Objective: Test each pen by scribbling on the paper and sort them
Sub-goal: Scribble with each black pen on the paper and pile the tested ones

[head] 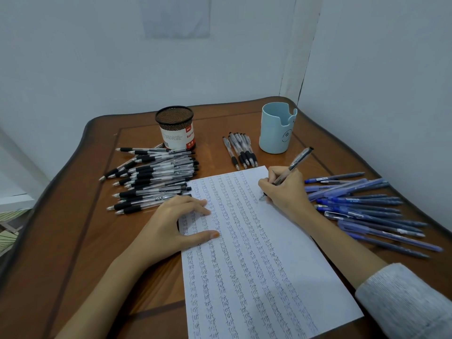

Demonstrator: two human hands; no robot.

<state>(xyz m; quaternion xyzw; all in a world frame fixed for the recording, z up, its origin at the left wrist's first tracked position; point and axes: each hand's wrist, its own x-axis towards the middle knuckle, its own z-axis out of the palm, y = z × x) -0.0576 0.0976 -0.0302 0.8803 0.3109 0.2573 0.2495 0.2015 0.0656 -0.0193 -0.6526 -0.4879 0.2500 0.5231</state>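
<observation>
One pen [298, 160] was pinched in the right grip [286, 192], tip on the one paper [256, 265], far right; the left grip [176, 223] pressed flat on its left edge. Around lay three lots, black heap [156, 177], blue heap [367, 209] and middle row [241, 150], and two cups, mesh cup [175, 128] and blue cup [276, 130].

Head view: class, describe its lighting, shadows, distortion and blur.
Head view: soft, even, cool light; mild sheen on the brown wooden table; faint shadow under the left hand on the white written-on paper sheet; wide-angle stretch enlarges the grey knit sleeve at the corner; the clear-barrelled pen in the right hand is sharp.
</observation>
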